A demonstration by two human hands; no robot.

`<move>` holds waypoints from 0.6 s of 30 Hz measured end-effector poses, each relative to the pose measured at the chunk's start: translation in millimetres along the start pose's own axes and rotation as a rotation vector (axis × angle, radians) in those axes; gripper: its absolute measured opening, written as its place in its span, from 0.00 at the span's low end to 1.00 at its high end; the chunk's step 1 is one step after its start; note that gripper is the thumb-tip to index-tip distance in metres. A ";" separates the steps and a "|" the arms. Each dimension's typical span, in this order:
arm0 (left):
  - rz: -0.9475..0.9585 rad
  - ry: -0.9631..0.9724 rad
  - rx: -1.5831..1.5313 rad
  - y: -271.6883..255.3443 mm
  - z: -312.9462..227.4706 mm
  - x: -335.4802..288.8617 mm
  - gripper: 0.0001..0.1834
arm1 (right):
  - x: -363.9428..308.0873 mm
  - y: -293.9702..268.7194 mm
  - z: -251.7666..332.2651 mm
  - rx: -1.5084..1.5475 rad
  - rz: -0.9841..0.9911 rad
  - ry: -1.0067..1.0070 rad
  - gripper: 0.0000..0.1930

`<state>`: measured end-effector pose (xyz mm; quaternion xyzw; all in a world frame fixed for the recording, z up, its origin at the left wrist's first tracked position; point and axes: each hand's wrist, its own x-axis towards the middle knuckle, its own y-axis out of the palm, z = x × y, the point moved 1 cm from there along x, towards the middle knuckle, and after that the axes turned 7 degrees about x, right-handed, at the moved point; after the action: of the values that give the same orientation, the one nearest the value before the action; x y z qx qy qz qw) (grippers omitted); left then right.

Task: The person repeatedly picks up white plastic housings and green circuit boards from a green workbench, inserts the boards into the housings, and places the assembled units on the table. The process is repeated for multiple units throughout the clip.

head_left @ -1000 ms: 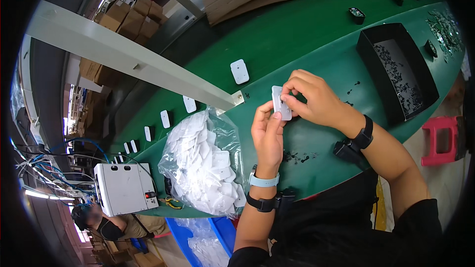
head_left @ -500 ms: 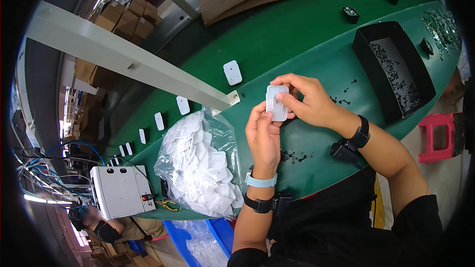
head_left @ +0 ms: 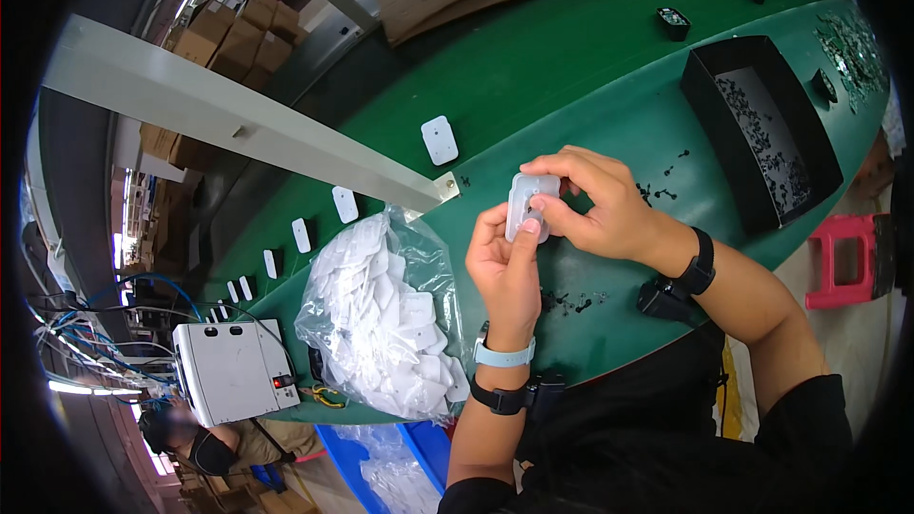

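A white plastic cover plate with rounded corners (head_left: pixel 521 192) is held up between my two hands above the green table. My left hand (head_left: pixel 505 276) grips its lower left edge, the thumb lying on its face. My right hand (head_left: pixel 605 205) pinches it from the right, thumb pressed on the middle of the face and fingers curled around the top edge. The plate's back is hidden from view. Small black screws (head_left: pixel 573 303) lie scattered on the table below my hands, and more screws (head_left: pixel 657 193) lie to the right of them.
Left of my hands, a clear plastic bag (head_left: pixel 381 324) overflows with white covers. A black box (head_left: pixel 700 114) of screws stands right. Behind, a green belt (head_left: pixel 533 57) carries white-topped cases (head_left: pixel 440 140); a metal post (head_left: pixel 248 124) slants across. A white machine (head_left: pixel 233 371) sits left.
The cover plate has tilted a little in my hands. My left thumb has slid from its edge onto its face. The whole view has shifted slightly.
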<state>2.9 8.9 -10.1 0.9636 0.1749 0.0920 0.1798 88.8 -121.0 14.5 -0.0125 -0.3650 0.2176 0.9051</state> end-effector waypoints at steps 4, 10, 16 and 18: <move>-0.018 0.021 0.027 0.4 0.6 -0.9 0.10 | -0.6 -0.2 -0.1 0.009 -0.007 -0.028 0.15; -0.072 0.013 0.060 6.9 -3.2 0.8 0.09 | -2.1 0.1 -2.2 0.097 0.030 0.058 0.15; -0.020 -0.025 0.079 2.0 -2.6 1.2 0.09 | -6.0 0.4 -10.4 0.227 0.067 0.245 0.13; 0.000 -0.047 0.038 1.0 -2.8 2.0 0.10 | -4.4 2.0 -11.2 0.254 0.043 0.254 0.13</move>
<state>4.4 9.7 -6.9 0.9688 0.1725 0.0661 0.1654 92.7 -119.4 3.1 0.0667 -0.2169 0.2781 0.9334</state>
